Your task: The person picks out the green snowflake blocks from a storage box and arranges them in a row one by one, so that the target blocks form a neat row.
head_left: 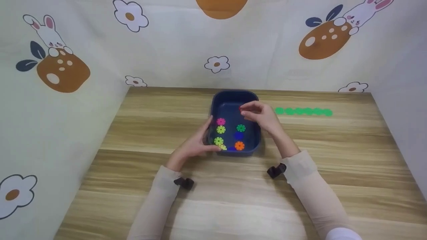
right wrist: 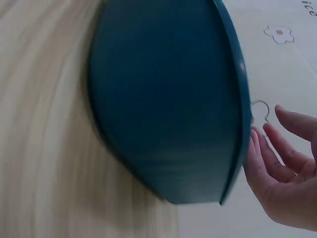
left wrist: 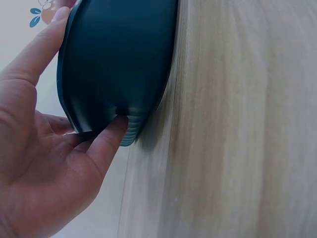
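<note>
A dark blue plastic bin (head_left: 235, 100) lies on the table, with colourful notched plastic discs inside. Among them are a pink disc (head_left: 221, 121), a green disc (head_left: 241, 128), an orange disc (head_left: 239, 145) and several yellow and blue ones. My left hand (head_left: 197, 141) grips the bin's left side; its thumb lies at the near corner, and the left wrist view shows fingers (left wrist: 111, 139) against the wall. Over the bin's right rim, my right hand (head_left: 262, 115) pinches a red disc (head_left: 240, 108), mostly hidden by the fingertips. The right wrist view shows that hand beyond the bin wall.
A row of green discs (head_left: 303, 111), linked or lying edge to edge, is right of the bin on the wood-grain table (head_left: 160, 113). Patterned cloth (head_left: 173, 43) stands behind the table and along its sides. Black wrist cameras (head_left: 185, 183) sit at both cuffs.
</note>
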